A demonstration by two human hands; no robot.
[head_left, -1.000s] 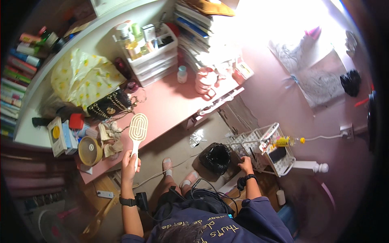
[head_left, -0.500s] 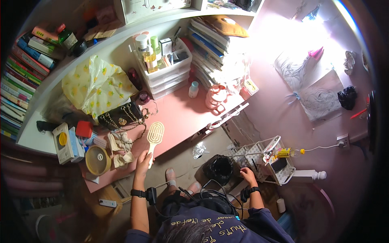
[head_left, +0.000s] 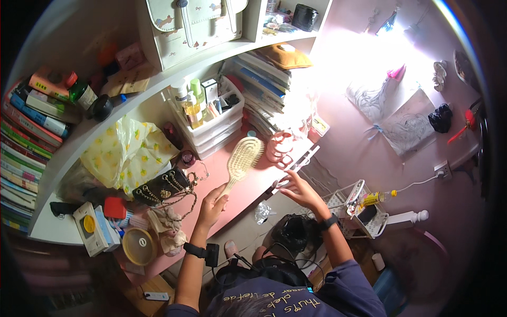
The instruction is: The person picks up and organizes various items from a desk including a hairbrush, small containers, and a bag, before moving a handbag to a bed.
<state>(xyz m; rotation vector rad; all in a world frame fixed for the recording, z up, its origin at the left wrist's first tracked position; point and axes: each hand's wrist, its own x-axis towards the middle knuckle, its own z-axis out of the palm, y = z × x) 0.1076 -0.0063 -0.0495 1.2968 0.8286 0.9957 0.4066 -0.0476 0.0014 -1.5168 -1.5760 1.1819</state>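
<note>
A cream vented hairbrush point(head_left: 244, 159) is held by its handle in my left hand point(head_left: 212, 207), above the pink desk point(head_left: 214, 161). Its head tilts up and to the right, and bristles show along the right side. My right hand point(head_left: 302, 191) hovers near the desk's front edge, fingers apart and nothing visible in them. Just beyond it stands a pink cup-like container point(head_left: 280, 147) beside a stack of books and papers point(head_left: 261, 87). Left of the brush lies a black handbag point(head_left: 162, 189) with a gold chain.
A white drawer organizer point(head_left: 214, 127) with bottles on top stands at the desk's back. A yellow-patterned plastic bag point(head_left: 127, 153) and a round tan container point(head_left: 139, 246) sit to the left. Below the right hand are a black-lined bin point(head_left: 291, 232) and a white rack cart point(head_left: 375, 227).
My left hand has moved right with the hairbrush, which has turned so its bristles show. My right hand has risen from beside the bin to the desk edge, its fingers spreading.
</note>
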